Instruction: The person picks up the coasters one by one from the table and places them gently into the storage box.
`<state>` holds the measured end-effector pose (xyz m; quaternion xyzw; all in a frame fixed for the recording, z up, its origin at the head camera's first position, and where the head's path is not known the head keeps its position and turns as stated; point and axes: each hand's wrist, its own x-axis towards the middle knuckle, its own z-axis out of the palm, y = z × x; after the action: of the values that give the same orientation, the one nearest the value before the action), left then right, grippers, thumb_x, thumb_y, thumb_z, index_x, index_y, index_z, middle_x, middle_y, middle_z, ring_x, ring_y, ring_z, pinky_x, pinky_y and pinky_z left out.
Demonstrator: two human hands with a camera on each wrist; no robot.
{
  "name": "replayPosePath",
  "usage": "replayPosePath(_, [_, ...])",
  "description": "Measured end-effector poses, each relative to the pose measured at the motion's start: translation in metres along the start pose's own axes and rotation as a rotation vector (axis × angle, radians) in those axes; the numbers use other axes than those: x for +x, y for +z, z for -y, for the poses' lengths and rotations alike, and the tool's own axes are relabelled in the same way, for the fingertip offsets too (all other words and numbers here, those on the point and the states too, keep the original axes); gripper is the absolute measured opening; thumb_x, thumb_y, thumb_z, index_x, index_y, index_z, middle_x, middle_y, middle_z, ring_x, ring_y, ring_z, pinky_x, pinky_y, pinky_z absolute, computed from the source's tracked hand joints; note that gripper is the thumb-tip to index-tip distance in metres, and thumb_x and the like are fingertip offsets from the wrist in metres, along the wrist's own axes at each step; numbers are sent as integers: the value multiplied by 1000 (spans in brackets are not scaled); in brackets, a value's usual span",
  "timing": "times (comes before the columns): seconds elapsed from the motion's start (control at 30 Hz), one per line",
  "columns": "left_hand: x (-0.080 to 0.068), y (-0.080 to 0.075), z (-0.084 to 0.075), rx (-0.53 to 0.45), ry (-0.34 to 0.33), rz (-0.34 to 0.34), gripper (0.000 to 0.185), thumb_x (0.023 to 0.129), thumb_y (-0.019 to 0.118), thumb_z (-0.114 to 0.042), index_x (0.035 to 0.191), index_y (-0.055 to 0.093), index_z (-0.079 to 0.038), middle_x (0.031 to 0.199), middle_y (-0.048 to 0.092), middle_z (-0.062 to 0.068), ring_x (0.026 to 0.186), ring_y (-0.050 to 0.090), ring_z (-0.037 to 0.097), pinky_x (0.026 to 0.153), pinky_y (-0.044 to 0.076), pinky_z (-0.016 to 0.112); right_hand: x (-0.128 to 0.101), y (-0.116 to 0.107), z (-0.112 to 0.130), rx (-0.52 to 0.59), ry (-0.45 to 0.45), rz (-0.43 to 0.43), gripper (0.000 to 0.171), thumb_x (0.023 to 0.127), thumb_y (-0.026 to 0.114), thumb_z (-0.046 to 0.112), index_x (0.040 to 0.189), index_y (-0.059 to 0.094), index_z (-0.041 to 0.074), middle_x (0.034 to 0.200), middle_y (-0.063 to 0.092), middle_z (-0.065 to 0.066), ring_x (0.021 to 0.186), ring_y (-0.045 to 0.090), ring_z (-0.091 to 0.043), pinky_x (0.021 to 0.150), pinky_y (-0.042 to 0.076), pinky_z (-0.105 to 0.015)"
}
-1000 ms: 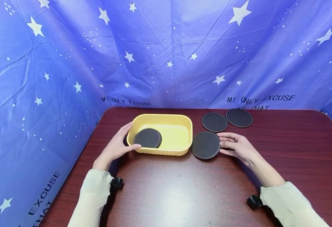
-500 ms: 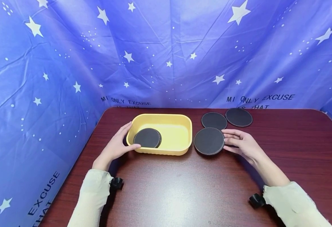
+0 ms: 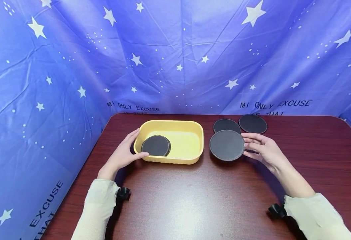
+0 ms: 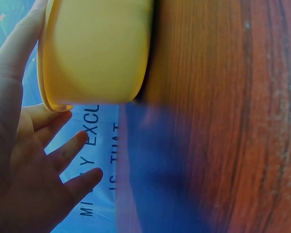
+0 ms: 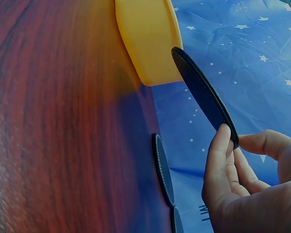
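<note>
My right hand pinches a round black coaster by its right edge, thumb on one face and fingertips on the other. In the right wrist view this coaster is clear of the table and tilted. My left hand holds the left end of a yellow rectangular box, its thumb at the near rim. The left wrist view shows fingers spread outside the box wall. Inside the box, at its left, lie stacked black coasters, their number unclear.
Two more black coasters lie at the table's back, one partly hidden behind the held coaster, the other to its right. The dark red wooden table meets a blue star-patterned cloth at the back and left.
My right hand has moved right and slightly back with the coaster, away from the box. The coaster has risen and tilted, and overlaps the coaster behind it in view. My left hand stays put.
</note>
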<state>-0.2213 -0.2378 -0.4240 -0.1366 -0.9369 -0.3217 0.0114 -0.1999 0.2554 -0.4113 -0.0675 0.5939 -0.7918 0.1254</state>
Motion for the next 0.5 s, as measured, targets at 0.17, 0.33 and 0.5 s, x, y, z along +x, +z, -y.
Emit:
replayPosePath(0.17, [0,0,0,2,5,-1,102,77,84,-41,157,30,-7,165,27,9,152,26,31,123,24,52,-2,1,5,6,-13,0,41,94,51,-12,111,72,18,101,75,5,84,71,-6,74,62,-27])
replayPosePath(0.33, [0,0,0,-5,9,0,102,77,84,-41,156,30,-6,165,27,9,152,26,32,123,24,53,-1,4,8,3,-29,8,40,95,51,-12,112,72,18,102,75,5,87,72,-6,74,62,-26])
replayPosePath(0.5, [0,0,0,-4,7,1,102,77,84,-41,157,30,-6,165,27,9,152,26,32,123,24,53,2,11,8,7,-43,22,41,95,52,-12,113,72,19,103,75,5,89,72,-6,74,62,-26])
